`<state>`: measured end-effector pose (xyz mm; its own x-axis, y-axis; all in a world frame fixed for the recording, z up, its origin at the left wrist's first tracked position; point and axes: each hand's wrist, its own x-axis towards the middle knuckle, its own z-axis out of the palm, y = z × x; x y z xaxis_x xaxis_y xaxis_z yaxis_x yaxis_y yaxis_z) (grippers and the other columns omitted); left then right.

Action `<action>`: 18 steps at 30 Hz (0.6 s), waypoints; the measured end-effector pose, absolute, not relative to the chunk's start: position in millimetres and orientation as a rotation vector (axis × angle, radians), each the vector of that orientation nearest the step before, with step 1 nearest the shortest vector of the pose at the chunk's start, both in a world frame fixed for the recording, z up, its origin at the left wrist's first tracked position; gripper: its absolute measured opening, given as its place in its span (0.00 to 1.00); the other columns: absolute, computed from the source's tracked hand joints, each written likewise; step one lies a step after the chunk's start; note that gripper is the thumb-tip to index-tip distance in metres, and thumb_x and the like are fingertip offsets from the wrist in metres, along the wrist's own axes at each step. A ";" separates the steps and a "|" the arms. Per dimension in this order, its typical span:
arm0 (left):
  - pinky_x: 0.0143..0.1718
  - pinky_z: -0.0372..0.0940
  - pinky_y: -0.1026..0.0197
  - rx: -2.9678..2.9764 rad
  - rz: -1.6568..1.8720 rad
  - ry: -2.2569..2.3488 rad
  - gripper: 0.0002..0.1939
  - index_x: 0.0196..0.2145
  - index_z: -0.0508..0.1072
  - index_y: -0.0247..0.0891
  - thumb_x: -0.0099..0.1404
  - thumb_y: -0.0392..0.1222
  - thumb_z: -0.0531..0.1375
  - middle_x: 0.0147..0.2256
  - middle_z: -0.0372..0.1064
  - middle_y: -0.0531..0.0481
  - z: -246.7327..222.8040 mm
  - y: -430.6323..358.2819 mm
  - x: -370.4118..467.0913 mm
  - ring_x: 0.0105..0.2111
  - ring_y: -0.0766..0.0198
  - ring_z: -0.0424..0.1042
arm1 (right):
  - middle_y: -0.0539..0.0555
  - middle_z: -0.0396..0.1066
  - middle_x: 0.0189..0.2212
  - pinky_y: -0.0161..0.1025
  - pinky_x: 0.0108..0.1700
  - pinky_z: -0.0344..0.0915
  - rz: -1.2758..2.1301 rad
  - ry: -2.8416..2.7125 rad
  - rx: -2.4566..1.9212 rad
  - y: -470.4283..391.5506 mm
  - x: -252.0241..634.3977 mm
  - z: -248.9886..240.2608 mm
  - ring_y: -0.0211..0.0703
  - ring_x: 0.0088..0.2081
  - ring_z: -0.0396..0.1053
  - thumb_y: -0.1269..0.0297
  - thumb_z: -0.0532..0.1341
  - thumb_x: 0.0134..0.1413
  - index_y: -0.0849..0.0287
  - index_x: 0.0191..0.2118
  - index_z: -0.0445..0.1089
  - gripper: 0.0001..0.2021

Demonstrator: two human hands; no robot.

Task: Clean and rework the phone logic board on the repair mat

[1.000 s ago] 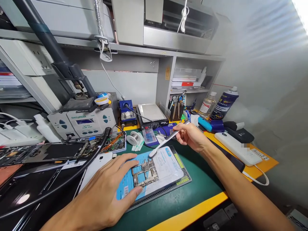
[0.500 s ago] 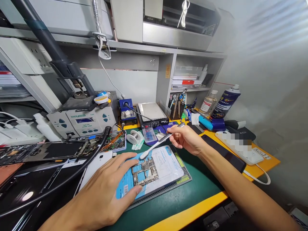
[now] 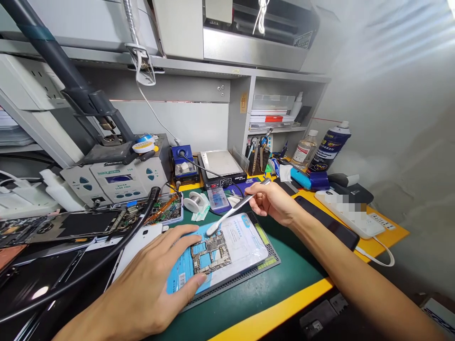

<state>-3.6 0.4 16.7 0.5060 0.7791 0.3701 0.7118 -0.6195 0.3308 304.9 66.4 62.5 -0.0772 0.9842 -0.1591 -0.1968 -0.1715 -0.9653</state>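
A small circuit board [image 3: 217, 246] lies on a blue and white packet [image 3: 245, 241], which rests on a dark perforated mat [image 3: 272, 259]. My left hand [image 3: 159, 270] is spread over the packet's left side, its thumb and fingertips at the board's left edges; whether it presses on the board is unclear. My right hand [image 3: 270, 201] pinches the dark handle of a brush-like tool [image 3: 227, 214]. The tool's white, rounded head touches or hovers just over the board's upper left edge.
Behind stand a soldering station [image 3: 184, 163], a flat heating plate [image 3: 220, 163] and a solder spool [image 3: 194, 201]. A black hose [image 3: 133, 241] crosses opened devices on the left. A dark phone [image 3: 327, 222], power strip [image 3: 350, 213], bottle [image 3: 304, 149] and spray can [image 3: 330, 147] stand right.
The whole view has shifted slightly, so things appear a little further left. Both hands keep nearly the same pose, with the tool's head still at the board's upper edge.
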 end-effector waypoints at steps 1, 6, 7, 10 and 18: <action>0.64 0.70 0.52 2.606 0.748 1.296 0.24 0.59 0.75 0.52 0.71 0.63 0.61 0.64 0.71 0.52 16.7 0.3 -3.5 0.61 0.53 0.75 | 0.51 0.71 0.16 0.28 0.14 0.52 1.470 -1.009 -1.146 66.7 304.8 62.1 0.33 0.15 0.62 0.66 0.69 0.47 0.61 0.24 0.71 0.08; 0.65 0.69 0.52 2.605 0.746 1.289 0.24 0.59 0.74 0.53 0.72 0.63 0.61 0.65 0.70 0.52 16.8 -0.2 -3.6 0.62 0.54 0.74 | 0.52 0.71 0.17 0.28 0.14 0.52 1.487 -0.969 -1.156 67.6 304.7 61.5 0.32 0.15 0.61 0.69 0.68 0.49 0.63 0.24 0.73 0.07; 0.65 0.69 0.53 2.603 0.745 1.291 0.24 0.59 0.74 0.53 0.72 0.63 0.61 0.65 0.70 0.52 16.8 -0.2 -3.6 0.62 0.54 0.74 | 0.52 0.71 0.16 0.28 0.13 0.52 1.489 -0.961 -1.160 67.5 304.6 62.0 0.32 0.15 0.61 0.69 0.68 0.49 0.63 0.23 0.72 0.07; 0.65 0.68 0.53 2.599 0.735 1.291 0.23 0.60 0.73 0.55 0.72 0.63 0.61 0.65 0.70 0.55 16.7 -0.2 -3.8 0.62 0.55 0.73 | 0.52 0.70 0.16 0.28 0.13 0.52 1.490 -0.940 -1.173 66.8 304.0 64.3 0.32 0.14 0.61 0.70 0.66 0.51 0.63 0.23 0.72 0.08; 0.66 0.68 0.52 2.597 0.722 1.286 0.23 0.60 0.72 0.55 0.72 0.63 0.60 0.66 0.69 0.55 16.6 -0.6 -4.2 0.63 0.54 0.73 | 0.52 0.70 0.16 0.28 0.13 0.52 1.482 -0.909 -1.197 65.4 302.4 67.0 0.33 0.14 0.61 0.72 0.64 0.53 0.64 0.22 0.72 0.10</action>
